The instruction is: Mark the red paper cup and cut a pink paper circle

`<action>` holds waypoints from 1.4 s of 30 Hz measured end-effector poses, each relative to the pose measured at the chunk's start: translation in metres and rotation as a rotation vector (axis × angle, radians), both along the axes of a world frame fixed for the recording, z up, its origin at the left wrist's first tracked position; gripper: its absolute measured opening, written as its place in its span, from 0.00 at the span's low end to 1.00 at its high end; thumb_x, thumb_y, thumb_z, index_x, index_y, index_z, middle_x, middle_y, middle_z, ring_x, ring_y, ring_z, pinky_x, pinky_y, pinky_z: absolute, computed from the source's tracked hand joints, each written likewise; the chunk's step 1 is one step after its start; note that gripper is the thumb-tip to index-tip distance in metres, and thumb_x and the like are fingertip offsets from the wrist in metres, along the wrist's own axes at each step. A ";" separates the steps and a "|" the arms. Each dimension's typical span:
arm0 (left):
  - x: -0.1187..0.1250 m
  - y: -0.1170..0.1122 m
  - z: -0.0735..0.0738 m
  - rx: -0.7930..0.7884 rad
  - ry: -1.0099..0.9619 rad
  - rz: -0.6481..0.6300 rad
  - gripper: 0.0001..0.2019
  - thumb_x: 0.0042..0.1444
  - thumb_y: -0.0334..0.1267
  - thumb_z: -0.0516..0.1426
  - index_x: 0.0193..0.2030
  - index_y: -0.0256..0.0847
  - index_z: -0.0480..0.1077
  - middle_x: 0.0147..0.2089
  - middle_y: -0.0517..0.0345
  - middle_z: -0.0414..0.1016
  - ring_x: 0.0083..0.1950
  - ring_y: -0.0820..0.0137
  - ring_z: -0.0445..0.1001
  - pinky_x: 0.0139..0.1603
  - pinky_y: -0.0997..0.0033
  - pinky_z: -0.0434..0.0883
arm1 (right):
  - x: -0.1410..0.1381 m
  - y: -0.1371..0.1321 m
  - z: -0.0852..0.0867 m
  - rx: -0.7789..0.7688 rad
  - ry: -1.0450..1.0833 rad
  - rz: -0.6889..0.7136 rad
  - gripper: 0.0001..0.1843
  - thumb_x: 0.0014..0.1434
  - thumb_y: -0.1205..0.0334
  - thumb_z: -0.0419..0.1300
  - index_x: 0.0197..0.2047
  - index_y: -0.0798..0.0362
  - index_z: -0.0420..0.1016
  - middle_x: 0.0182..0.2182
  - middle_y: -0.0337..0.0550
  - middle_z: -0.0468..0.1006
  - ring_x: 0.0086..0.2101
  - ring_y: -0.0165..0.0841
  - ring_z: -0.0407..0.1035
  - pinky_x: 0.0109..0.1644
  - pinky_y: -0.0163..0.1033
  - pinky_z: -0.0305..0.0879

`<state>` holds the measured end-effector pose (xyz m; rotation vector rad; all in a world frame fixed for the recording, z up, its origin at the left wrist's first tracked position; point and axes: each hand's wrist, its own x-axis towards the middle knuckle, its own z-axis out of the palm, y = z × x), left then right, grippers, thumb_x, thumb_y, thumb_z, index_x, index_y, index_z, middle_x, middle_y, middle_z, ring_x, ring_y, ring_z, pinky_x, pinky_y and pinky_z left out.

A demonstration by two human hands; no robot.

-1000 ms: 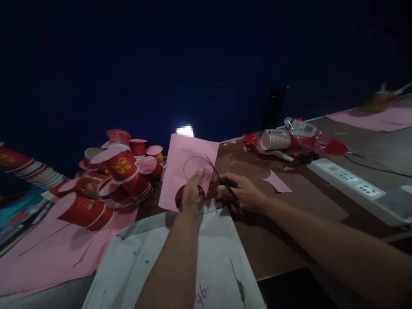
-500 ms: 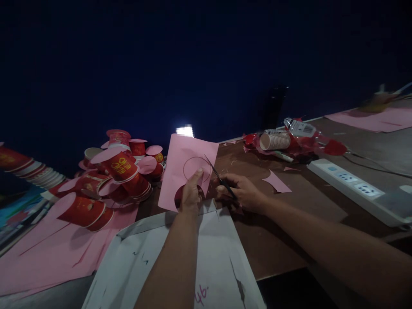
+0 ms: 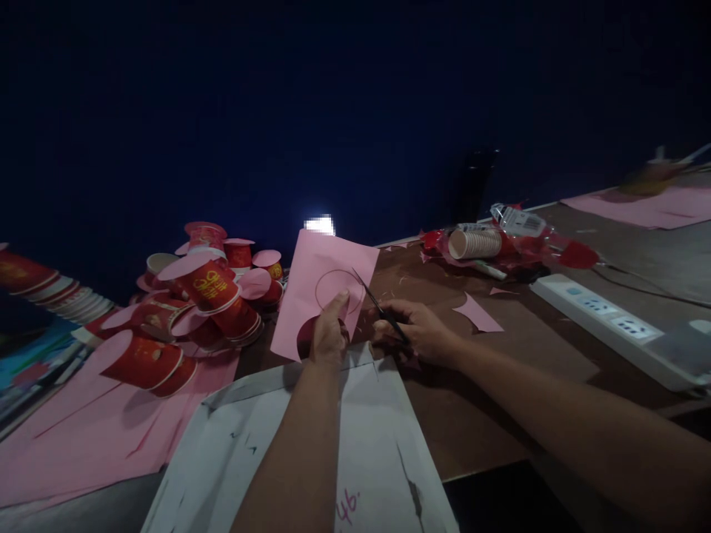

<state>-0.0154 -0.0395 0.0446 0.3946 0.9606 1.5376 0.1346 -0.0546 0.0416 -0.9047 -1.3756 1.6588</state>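
**Scissors at the edge of a drawn circle on pink paper**

A sheet of pink paper [image 3: 322,285] stands tilted up from the brown table [image 3: 500,355], with a circle pencilled on it and a round hole already cut out near its lower edge. The left hand [image 3: 329,334] is clamped on the sheet from below, thumb pressed on the front face just under the drawn circle, fingers hidden behind. Just to the right, the right hand [image 3: 419,332] is closed around the handles of a pair of dark scissors [image 3: 381,307]; the blades point up and left and meet the paper's right edge beside the circle. How far apart the blades stand is too dim to tell.

Below both hands lies a large white sheet [image 3: 311,444] with pink writing. To the left sits a heap of red paper cups [image 3: 205,296], several capped with pink discs, on more pink paper. A pink offcut [image 3: 478,314] lies right of the right hand. Farther right are a stack of cups lying on its side [image 3: 475,243] in red wrapping and a white power strip [image 3: 611,326].
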 end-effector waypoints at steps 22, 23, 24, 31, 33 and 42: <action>-0.002 0.007 -0.006 0.126 0.020 0.052 0.03 0.47 0.30 0.62 0.31 0.35 0.73 0.32 0.54 0.78 0.40 0.70 0.77 0.46 0.73 0.73 | -0.001 0.001 -0.004 -0.011 0.040 0.002 0.25 0.45 0.52 0.70 0.44 0.56 0.74 0.21 0.32 0.68 0.21 0.22 0.62 0.25 0.31 0.64; -0.002 0.007 -0.006 0.131 0.020 0.062 0.03 0.47 0.30 0.61 0.30 0.34 0.73 0.32 0.54 0.78 0.40 0.70 0.77 0.46 0.73 0.73 | -0.001 0.001 -0.003 -0.016 0.054 0.007 0.25 0.45 0.53 0.70 0.44 0.56 0.74 0.21 0.31 0.67 0.20 0.22 0.61 0.25 0.31 0.64; -0.002 0.007 -0.006 0.135 0.015 0.063 0.02 0.47 0.29 0.61 0.30 0.34 0.73 0.32 0.54 0.78 0.39 0.70 0.77 0.46 0.73 0.73 | -0.002 0.000 -0.002 -0.019 0.064 0.011 0.24 0.45 0.53 0.70 0.43 0.56 0.74 0.21 0.31 0.67 0.20 0.21 0.60 0.25 0.31 0.64; -0.006 0.007 -0.008 0.134 0.017 0.010 0.04 0.46 0.31 0.62 0.30 0.33 0.74 0.31 0.54 0.78 0.35 0.69 0.78 0.40 0.72 0.74 | -0.002 -0.002 0.002 -0.037 0.079 0.018 0.23 0.44 0.53 0.71 0.42 0.57 0.74 0.19 0.29 0.64 0.18 0.20 0.57 0.22 0.31 0.61; -0.007 0.007 -0.007 0.130 0.019 0.033 0.03 0.46 0.30 0.62 0.30 0.33 0.74 0.30 0.55 0.78 0.35 0.71 0.77 0.40 0.74 0.74 | -0.002 -0.001 0.000 -0.032 0.081 0.021 0.24 0.45 0.53 0.70 0.42 0.57 0.73 0.19 0.30 0.65 0.19 0.21 0.57 0.22 0.30 0.61; -0.008 0.008 -0.008 0.141 0.020 0.049 0.01 0.47 0.29 0.61 0.29 0.34 0.74 0.30 0.55 0.78 0.39 0.71 0.78 0.46 0.74 0.73 | -0.002 -0.001 -0.001 -0.029 0.076 0.027 0.23 0.46 0.54 0.70 0.43 0.57 0.73 0.19 0.30 0.64 0.19 0.21 0.59 0.24 0.31 0.63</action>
